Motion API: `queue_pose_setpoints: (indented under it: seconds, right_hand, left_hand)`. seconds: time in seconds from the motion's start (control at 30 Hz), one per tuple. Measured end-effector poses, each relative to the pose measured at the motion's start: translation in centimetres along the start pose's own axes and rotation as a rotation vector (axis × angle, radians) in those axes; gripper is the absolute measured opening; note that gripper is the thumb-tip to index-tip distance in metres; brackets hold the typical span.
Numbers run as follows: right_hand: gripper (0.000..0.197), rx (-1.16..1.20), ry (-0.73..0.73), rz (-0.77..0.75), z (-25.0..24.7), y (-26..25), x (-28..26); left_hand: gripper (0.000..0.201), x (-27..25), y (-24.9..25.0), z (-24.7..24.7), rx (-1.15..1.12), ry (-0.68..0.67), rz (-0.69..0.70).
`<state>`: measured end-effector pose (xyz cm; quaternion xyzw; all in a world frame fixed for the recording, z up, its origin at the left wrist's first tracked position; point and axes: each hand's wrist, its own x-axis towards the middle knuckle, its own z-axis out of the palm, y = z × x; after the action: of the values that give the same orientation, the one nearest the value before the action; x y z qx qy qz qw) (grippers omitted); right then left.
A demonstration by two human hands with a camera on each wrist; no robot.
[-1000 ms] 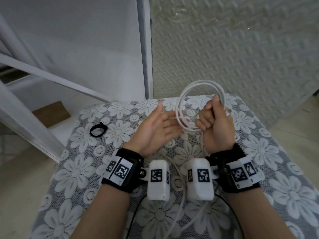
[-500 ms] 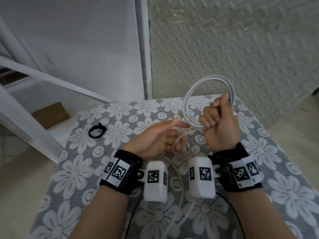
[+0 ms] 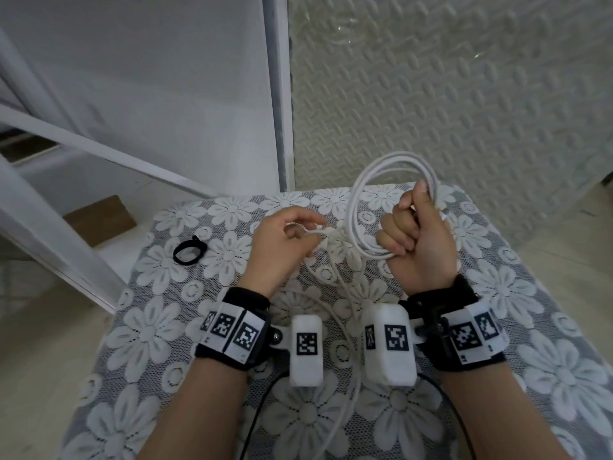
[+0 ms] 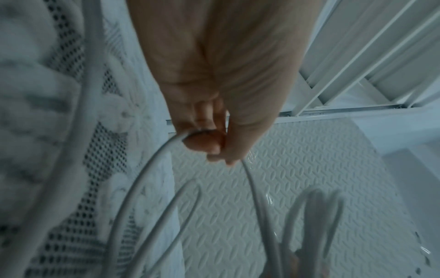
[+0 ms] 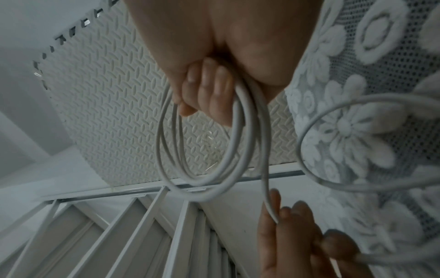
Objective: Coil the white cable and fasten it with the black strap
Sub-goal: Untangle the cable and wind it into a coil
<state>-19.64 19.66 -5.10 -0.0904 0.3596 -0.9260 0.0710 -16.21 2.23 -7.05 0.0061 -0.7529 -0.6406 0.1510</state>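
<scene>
My right hand (image 3: 411,227) grips a coil of white cable (image 3: 360,194) of several loops, held upright above the far part of the table; its curled fingers (image 5: 207,90) wrap the loops (image 5: 209,180). My left hand (image 3: 292,240) pinches the loose run of the cable (image 4: 152,169) just left of the coil, thumb against fingertips (image 4: 204,143). The free cable trails down between my wrists (image 3: 345,303) toward the table's near edge. The black strap (image 3: 187,252) lies as a small ring on the cloth, left of my left hand and apart from it.
The table carries a grey lace cloth with white flowers (image 3: 149,333). Behind it stand a textured white wall panel (image 3: 447,94) and a white post (image 3: 278,94). White rails (image 3: 99,151) and a brown block (image 3: 99,220) lie off the table's left.
My right hand has carried the coil to the right and slightly away. My left hand went from open fingers to pinching the loose cable beside the coil.
</scene>
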Motion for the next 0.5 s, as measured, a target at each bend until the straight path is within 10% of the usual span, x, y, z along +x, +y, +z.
queue_pose_setpoints:
  seconds: [0.27,0.5]
  right_hand:
    - [0.038,0.079,-0.056,0.012,0.1,-0.9,0.2]
    - [0.036,-0.097,-0.054,0.167,-0.7,-0.3,0.1]
  left_hand:
    - [0.023,0.9,-0.7,-1.6,-0.161,0.449,-0.079]
    - [0.018,0.6,0.1,-1.2,-0.473,0.07,-0.306]
